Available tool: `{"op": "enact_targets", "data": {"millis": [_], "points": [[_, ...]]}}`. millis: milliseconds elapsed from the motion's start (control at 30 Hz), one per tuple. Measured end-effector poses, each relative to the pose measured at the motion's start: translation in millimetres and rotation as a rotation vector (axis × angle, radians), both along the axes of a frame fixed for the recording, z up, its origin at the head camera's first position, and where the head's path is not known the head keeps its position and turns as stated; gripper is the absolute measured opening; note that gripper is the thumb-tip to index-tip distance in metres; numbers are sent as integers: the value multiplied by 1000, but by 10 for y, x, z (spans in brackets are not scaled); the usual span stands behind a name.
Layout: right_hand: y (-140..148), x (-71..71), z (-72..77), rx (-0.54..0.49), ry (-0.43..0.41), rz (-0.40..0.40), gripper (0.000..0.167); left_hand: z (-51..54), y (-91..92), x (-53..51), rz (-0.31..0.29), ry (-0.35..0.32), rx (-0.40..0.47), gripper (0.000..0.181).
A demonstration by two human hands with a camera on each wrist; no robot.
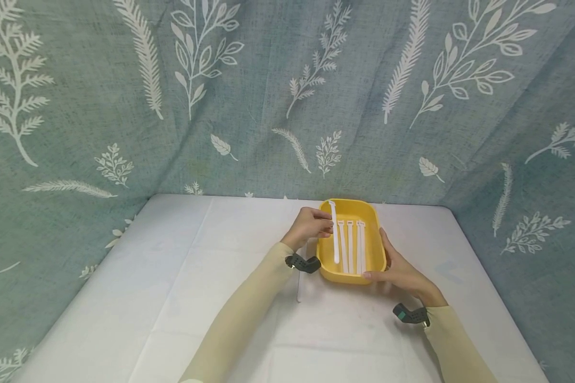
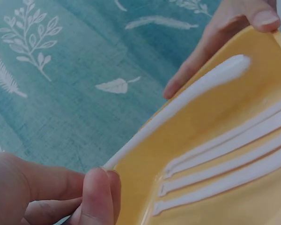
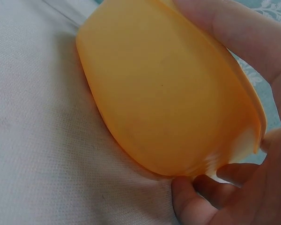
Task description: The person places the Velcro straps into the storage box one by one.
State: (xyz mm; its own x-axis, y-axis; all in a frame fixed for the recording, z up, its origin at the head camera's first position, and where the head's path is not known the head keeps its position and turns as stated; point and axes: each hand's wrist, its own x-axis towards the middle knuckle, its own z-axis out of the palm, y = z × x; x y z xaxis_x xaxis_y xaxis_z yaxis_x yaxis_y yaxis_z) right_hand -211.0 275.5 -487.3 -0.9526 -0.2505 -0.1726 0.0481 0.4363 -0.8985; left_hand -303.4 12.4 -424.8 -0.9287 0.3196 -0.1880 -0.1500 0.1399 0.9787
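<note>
My left hand point(image 1: 311, 226) pinches a white cable strap point(image 1: 336, 244) between thumb and fingers over the left side of a yellow tray point(image 1: 376, 244). In the left wrist view the held strap point(image 2: 178, 105) slants up and away from the fingertips, its rounded end above the tray. Several similar white straps point(image 1: 350, 247) lie side by side inside, slotted heads toward the far end. My right hand point(image 1: 404, 271) grips the tray at its near right side, thumb on the rim and fingers around the outer wall. From the right wrist, the tray's yellow outside point(image 3: 164, 89) looks tilted.
A white cloth covers the table point(image 1: 220, 287). A thin pale strip point(image 1: 298, 292) lies on it, partly hidden by the left wrist. Behind the table hangs a blue-green curtain point(image 1: 259, 106) with white leaf prints, and it continues along both sides.
</note>
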Motion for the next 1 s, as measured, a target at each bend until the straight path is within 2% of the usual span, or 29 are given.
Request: {"op": "enact_targets", "data": {"millis": [267, 600, 1000], "points": [[-9, -9, -8, 1, -11, -1, 136, 6, 147, -7, 0, 2, -79, 25], [-6, -2, 2, -1, -2, 6, 135, -49, 302, -20, 5, 38, -185, 23], [-15, -12, 4, 18, -10, 3, 137, -144, 446, -20, -16, 69, -196, 24]]}}
